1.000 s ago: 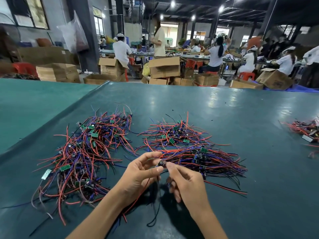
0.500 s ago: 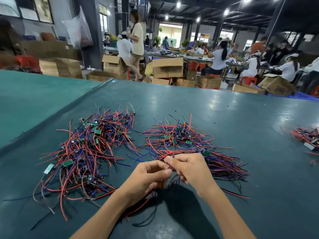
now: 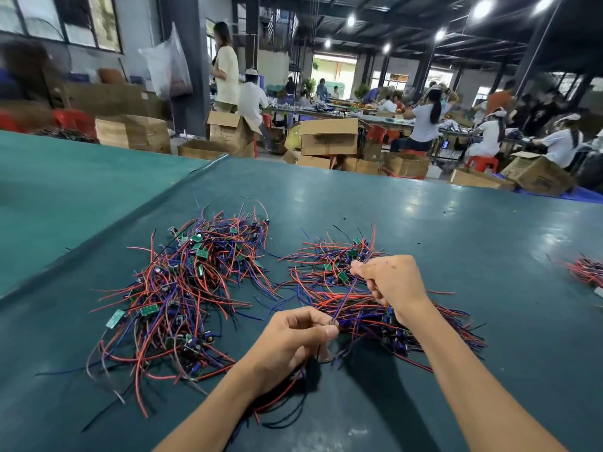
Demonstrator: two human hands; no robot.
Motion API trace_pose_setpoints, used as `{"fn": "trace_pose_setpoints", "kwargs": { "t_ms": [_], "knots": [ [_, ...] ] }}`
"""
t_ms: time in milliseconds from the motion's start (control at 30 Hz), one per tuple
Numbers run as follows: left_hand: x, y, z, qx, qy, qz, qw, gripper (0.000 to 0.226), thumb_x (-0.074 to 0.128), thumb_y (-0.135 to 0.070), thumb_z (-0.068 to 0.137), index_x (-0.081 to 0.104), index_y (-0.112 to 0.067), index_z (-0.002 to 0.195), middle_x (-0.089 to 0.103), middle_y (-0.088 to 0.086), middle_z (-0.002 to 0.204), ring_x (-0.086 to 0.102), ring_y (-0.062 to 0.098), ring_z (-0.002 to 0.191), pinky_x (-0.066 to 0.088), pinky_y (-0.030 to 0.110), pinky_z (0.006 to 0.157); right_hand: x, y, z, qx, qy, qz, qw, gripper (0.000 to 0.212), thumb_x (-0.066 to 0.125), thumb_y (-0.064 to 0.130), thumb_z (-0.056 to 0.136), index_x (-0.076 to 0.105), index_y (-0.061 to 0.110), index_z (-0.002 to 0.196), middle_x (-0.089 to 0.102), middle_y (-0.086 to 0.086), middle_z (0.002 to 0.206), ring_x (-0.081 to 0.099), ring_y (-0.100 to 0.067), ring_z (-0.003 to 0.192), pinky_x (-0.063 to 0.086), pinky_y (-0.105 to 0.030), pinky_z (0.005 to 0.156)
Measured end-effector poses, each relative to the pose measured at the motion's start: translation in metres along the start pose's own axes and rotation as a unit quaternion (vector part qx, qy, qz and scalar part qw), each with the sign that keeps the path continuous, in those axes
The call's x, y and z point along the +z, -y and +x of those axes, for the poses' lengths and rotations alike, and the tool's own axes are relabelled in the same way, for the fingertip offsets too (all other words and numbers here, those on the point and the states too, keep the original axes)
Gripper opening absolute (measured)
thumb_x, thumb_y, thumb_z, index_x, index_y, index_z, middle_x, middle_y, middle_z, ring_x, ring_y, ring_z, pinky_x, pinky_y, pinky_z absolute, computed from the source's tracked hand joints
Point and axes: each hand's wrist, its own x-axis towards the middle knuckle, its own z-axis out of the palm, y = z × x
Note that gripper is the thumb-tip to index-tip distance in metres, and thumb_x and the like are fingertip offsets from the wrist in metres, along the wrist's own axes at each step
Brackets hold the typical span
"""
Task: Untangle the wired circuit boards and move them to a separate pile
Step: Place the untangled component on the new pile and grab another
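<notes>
Teal sheeting covers the table (image 3: 424,223). Centre-left lies the bigger pile of wired circuit boards (image 3: 182,288), centre-right the smaller pile (image 3: 313,278). Above it, the right hand (image 3: 391,282) and left hand (image 3: 293,340) each pinch one taut purple wire (image 3: 346,295).

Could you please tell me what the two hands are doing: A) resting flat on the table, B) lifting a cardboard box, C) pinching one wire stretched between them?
C: the left hand and the right hand each pinch a purple wire that runs straight between them over the right pile of wired circuit boards.
</notes>
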Motion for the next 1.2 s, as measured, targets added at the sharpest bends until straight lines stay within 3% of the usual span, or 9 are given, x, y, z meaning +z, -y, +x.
{"fn": "trace_pose_setpoints", "kwargs": {
  "t_ms": [200, 333, 433, 500, 600, 767, 900, 1033, 1200],
  "knots": [
    [-0.001, -0.001, -0.001, -0.003, -0.001, 0.005, 1.000, 0.013, 0.078, -0.004, 0.076, 0.068, -0.003, 0.084, 0.063, 0.007, 0.076, 0.055, 0.020, 0.063, 0.049, 0.028, 0.061, 0.000, -0.011, 0.014, -0.017, -0.021, -0.002, 1.000, 0.025, 0.080, 0.024, 0.083, 0.073, 0.002, 0.072, 0.053, -0.002, 0.047, 0.042, -0.014, 0.039, 0.033, -0.022, 0.037],
    [-0.003, -0.002, 0.001, 0.003, -0.035, -0.025, 0.999, 0.019, 0.077, -0.011, 0.077, 0.065, -0.003, 0.090, 0.058, 0.008, 0.076, 0.052, 0.017, 0.063, 0.040, 0.029, 0.062, 0.007, -0.009, 0.014, -0.040, -0.057, 0.058, 0.996, 0.020, 0.070, 0.025, 0.093, 0.076, 0.008, 0.101, 0.058, -0.001, 0.052, 0.050, -0.014, 0.041, 0.044, -0.026, 0.039],
    [-0.006, -0.003, 0.003, 0.023, -0.067, -0.071, 0.995, 0.013, 0.079, -0.009, 0.080, 0.067, -0.010, 0.086, 0.062, 0.007, 0.078, 0.053, 0.012, 0.063, 0.039, 0.024, 0.057, 0.010, -0.003, 0.000, -0.042, -0.095, 0.053, 0.993, 0.042, 0.059, 0.037, 0.100, 0.056, 0.019, 0.137, 0.065, -0.003, 0.069, 0.056, -0.015, 0.048, 0.049, -0.030, 0.043],
    [-0.009, -0.006, 0.006, 0.025, -0.087, -0.115, 0.989, 0.009, 0.076, -0.010, 0.081, 0.068, -0.014, 0.085, 0.065, 0.005, 0.079, 0.054, 0.010, 0.063, 0.040, 0.020, 0.053, 0.014, -0.004, -0.020, -0.072, -0.068, -0.010, 0.995, 0.031, 0.056, 0.042, 0.100, 0.069, 0.017, 0.112, 0.070, -0.003, 0.076, 0.063, -0.013, 0.052, 0.052, -0.031, 0.046],
    [-0.014, -0.009, 0.009, 0.029, -0.107, -0.165, 0.980, 0.014, 0.076, -0.015, 0.076, 0.067, -0.013, 0.086, 0.065, 0.004, 0.079, 0.054, 0.012, 0.065, 0.040, 0.021, 0.054, 0.028, -0.009, -0.059, -0.066, 0.060, -0.042, 0.995, 0.039, 0.057, 0.045, 0.098, 0.077, 0.016, 0.083, 0.076, -0.001, 0.075, 0.072, -0.016, 0.062, 0.058, -0.032, 0.055],
    [-0.014, -0.009, 0.008, 0.030, -0.110, -0.155, 0.981, 0.012, 0.074, -0.022, 0.079, 0.064, -0.014, 0.081, 0.056, 0.007, 0.067, 0.054, 0.018, 0.052, 0.046, 0.027, 0.049, 0.053, -0.011, -0.090, -0.004, 0.237, 0.020, 0.971, 0.036, 0.058, 0.032, 0.101, 0.076, 0.003, 0.089, 0.076, -0.011, 0.084, 0.068, -0.017, 0.067, 0.056, -0.027, 0.059],
    [-0.012, -0.008, 0.005, 0.003, -0.118, -0.118, 0.986, 0.015, 0.076, -0.031, 0.078, 0.064, -0.022, 0.075, 0.050, 0.005, 0.062, 0.046, 0.017, 0.044, 0.033, 0.023, 0.044, 0.065, -0.008, -0.097, 0.021, 0.243, 0.063, 0.968, 0.030, 0.051, 0.020, 0.105, 0.072, 0.004, 0.091, 0.073, -0.010, 0.078, 0.067, -0.021, 0.064, 0.057, -0.032, 0.061],
    [-0.012, -0.009, 0.006, 0.030, -0.126, -0.128, 0.983, 0.017, 0.073, -0.024, 0.080, 0.064, -0.010, 0.082, 0.053, 0.009, 0.058, 0.045, 0.015, 0.033, 0.036, 0.019, 0.031, 0.073, -0.009, -0.100, 0.057, 0.210, 0.140, 0.966, 0.033, 0.049, 0.019, 0.105, 0.067, 0.008, 0.080, 0.060, -0.006, 0.063, 0.058, -0.022, 0.049, 0.053, -0.032, 0.049],
    [-0.020, -0.013, 0.013, 0.063, -0.198, -0.133, 0.969, 0.010, 0.075, -0.018, 0.077, 0.075, -0.008, 0.076, 0.053, 0.010, 0.064, 0.048, 0.018, 0.050, 0.047, 0.027, 0.046, 0.075, -0.012, -0.111, 0.075, 0.199, 0.148, 0.966, 0.032, 0.047, 0.016, 0.105, 0.058, 0.005, 0.077, 0.046, -0.003, 0.055, 0.049, -0.021, 0.042, 0.050, -0.032, 0.046]
  ]
}}
